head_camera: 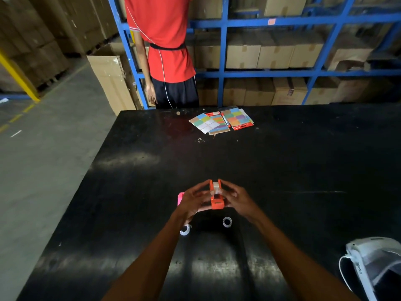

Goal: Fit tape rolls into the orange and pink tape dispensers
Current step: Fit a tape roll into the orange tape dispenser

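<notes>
Both of my hands hold the orange tape dispenser (217, 203) just above the black table (282, 170). A pale tape roll (216, 186) sits between its two side walls at the far end. My left hand (193, 202) grips the dispenser's left side and my right hand (235, 197) grips its right side. The pink tape dispenser (180, 198) lies on the table to the left, mostly hidden behind my left hand. Two white tape rolls rest on the table near me: one (227, 222) below the dispenser, another (185, 230) partly under my left wrist.
Packs of coloured sticky labels (221, 122) lie at the table's far edge. A person in a red shirt (165, 44) stands beyond the table before blue shelving (223, 72) with cardboard boxes. A white device with a cable (368, 263) sits at the table's near right corner.
</notes>
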